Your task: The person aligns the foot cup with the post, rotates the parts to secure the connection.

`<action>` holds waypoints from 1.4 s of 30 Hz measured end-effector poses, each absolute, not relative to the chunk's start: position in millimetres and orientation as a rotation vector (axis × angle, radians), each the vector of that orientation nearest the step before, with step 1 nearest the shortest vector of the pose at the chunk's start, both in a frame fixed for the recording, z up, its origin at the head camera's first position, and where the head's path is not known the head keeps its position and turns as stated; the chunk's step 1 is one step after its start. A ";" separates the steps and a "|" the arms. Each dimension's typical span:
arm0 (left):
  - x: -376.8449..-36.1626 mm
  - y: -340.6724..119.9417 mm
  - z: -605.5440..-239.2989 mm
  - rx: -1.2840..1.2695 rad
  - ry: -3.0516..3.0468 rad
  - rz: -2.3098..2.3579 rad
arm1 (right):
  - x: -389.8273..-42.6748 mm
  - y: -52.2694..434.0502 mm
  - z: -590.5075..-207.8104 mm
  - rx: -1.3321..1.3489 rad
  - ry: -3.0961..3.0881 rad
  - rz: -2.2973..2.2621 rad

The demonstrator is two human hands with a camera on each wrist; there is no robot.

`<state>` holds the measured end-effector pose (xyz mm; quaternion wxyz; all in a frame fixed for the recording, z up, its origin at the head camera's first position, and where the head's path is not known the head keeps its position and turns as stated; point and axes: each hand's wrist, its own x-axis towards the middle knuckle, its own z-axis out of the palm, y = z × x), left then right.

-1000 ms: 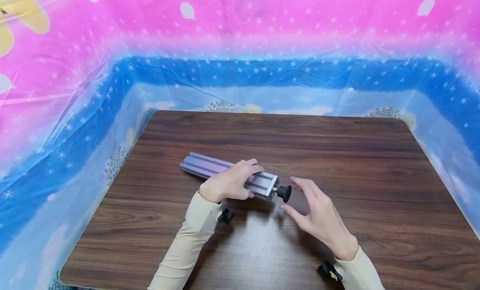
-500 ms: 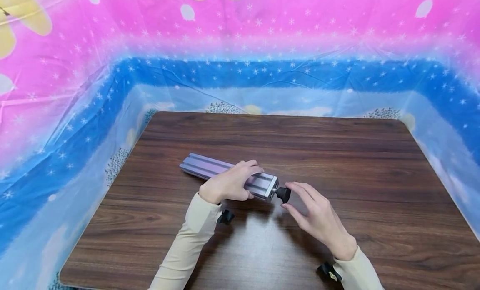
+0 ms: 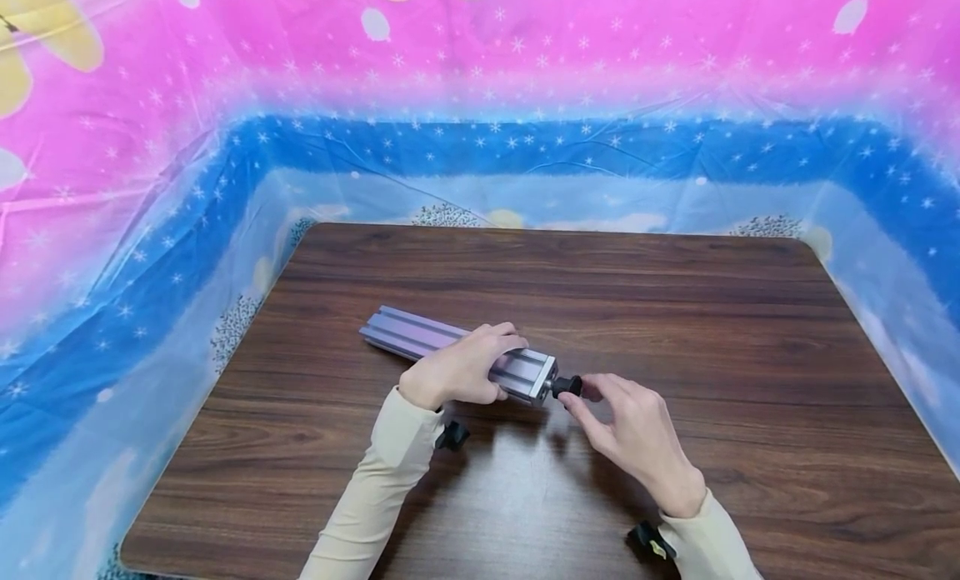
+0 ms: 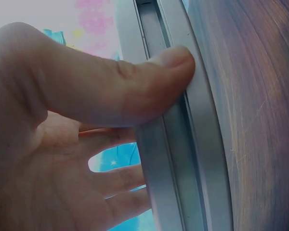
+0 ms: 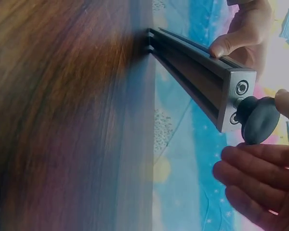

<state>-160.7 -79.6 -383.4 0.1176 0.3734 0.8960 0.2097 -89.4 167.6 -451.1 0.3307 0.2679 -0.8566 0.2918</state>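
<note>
A silver aluminium extrusion [image 3: 408,330], grooved along its length, lies slantwise on the table. My left hand [image 3: 468,367] grips it near its right end. In the left wrist view the thumb [image 4: 149,86] presses on a grooved side face, with the fingers on the far side. From the end plate [image 5: 238,91], which carries screws, a black round knob or foot [image 5: 261,120] sticks out on a short metal stem. My right hand [image 3: 633,426] pinches the black piece between thumb and fingers. Part of its rim is hidden by the fingertips in the head view.
The dark wood-grain table [image 3: 750,330] has rounded corners. A pink and blue patterned cloth [image 3: 480,147] hangs around its back and sides. Black wrist mounts sit at the left cuff [image 3: 452,435] and at the right cuff [image 3: 651,542].
My right hand has closed in from an open stance to the black knob or foot, which now sits at a different tilt. The left hand and the extrusion have stayed nearly in place.
</note>
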 end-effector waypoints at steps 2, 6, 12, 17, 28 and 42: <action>-161.4 -79.7 -383.7 1.101 2.623 0.615 | -89.0 167.7 -450.7 0.684 -2.262 0.764; -161.2 -80.4 -383.2 1.109 2.625 0.627 | -87.3 169.5 -449.1 0.684 -2.293 0.769; -160.7 -80.7 -382.0 1.122 2.629 0.619 | -85.0 174.8 -446.3 0.871 -2.274 0.850; -160.7 -79.9 -381.6 1.114 2.625 0.603 | -85.5 174.6 -446.0 0.963 -2.201 0.843; -159.7 -79.6 -382.4 1.113 2.635 0.595 | -88.1 170.7 -450.0 0.880 -2.137 0.776; -159.6 -79.5 -383.3 1.081 2.620 0.600 | -86.0 169.8 -452.6 0.688 -2.313 0.733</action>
